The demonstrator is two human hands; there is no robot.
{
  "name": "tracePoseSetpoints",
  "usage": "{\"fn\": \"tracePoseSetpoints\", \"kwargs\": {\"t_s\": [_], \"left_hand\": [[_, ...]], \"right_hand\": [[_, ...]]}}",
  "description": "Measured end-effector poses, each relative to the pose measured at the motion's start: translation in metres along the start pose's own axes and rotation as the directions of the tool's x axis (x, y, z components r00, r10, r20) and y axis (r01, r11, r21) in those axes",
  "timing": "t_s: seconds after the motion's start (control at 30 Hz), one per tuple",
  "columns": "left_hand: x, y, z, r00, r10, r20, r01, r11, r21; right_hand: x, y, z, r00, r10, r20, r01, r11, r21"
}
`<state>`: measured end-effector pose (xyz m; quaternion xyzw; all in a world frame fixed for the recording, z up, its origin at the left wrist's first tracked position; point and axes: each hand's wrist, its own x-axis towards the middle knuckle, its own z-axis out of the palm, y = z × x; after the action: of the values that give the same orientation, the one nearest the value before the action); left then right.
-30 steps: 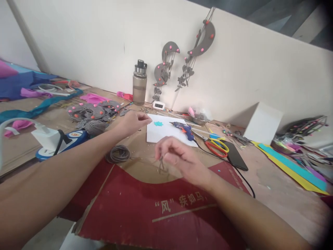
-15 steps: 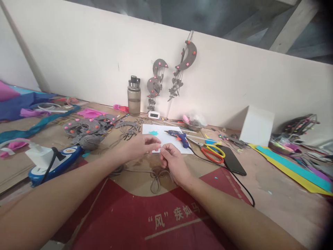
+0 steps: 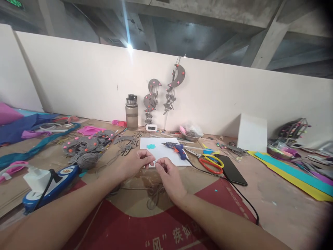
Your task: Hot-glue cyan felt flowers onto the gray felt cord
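My left hand and my right hand meet fingertip to fingertip over the cardboard. Both are closed in a pinch, with a tiny pale bit barely showing between them, too small to name. Beneath them a loop of grey cord lies on the red and brown cardboard. Just beyond my fingers is a white sheet bearing a turquoise cut-out and a blue hot glue gun. Scissors with red and yellow handles rest to the right.
A black phone lies beside the scissors, and the glue gun's cable runs past it. On the left are a blue power strip, a grey yarn ball and felt rings. A water bottle stands by the white partition, where moon-shaped hangings hang.
The camera view has tilted up, so the scene sits lower. My left hand has gone from loosely curled fingers to a pinch, and its fingertips now meet those of my right hand.
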<state>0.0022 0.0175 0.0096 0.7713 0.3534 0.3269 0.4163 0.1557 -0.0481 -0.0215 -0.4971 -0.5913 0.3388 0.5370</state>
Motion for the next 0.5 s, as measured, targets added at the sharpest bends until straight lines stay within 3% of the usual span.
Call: {"fn": "tracePoseSetpoints", "kwargs": {"t_s": [0.2,0.33,0.5], "left_hand": [[0.005,-0.003,-0.008,0.996,0.0,-0.091,-0.006,0.997,-0.073],[0.003,0.003,-0.011,0.998,0.028,-0.047,-0.036,0.984,-0.175],[-0.001,0.006,-0.003,0.997,0.075,-0.001,-0.075,0.996,-0.05]], "right_hand": [[-0.001,-0.003,-0.003,0.996,-0.053,-0.077,0.051,0.998,-0.035],[0.001,-0.002,-0.004,0.989,-0.077,-0.123,0.074,0.997,-0.025],[0.001,-0.002,-0.005,0.99,-0.094,-0.105,0.089,0.995,-0.044]]}}
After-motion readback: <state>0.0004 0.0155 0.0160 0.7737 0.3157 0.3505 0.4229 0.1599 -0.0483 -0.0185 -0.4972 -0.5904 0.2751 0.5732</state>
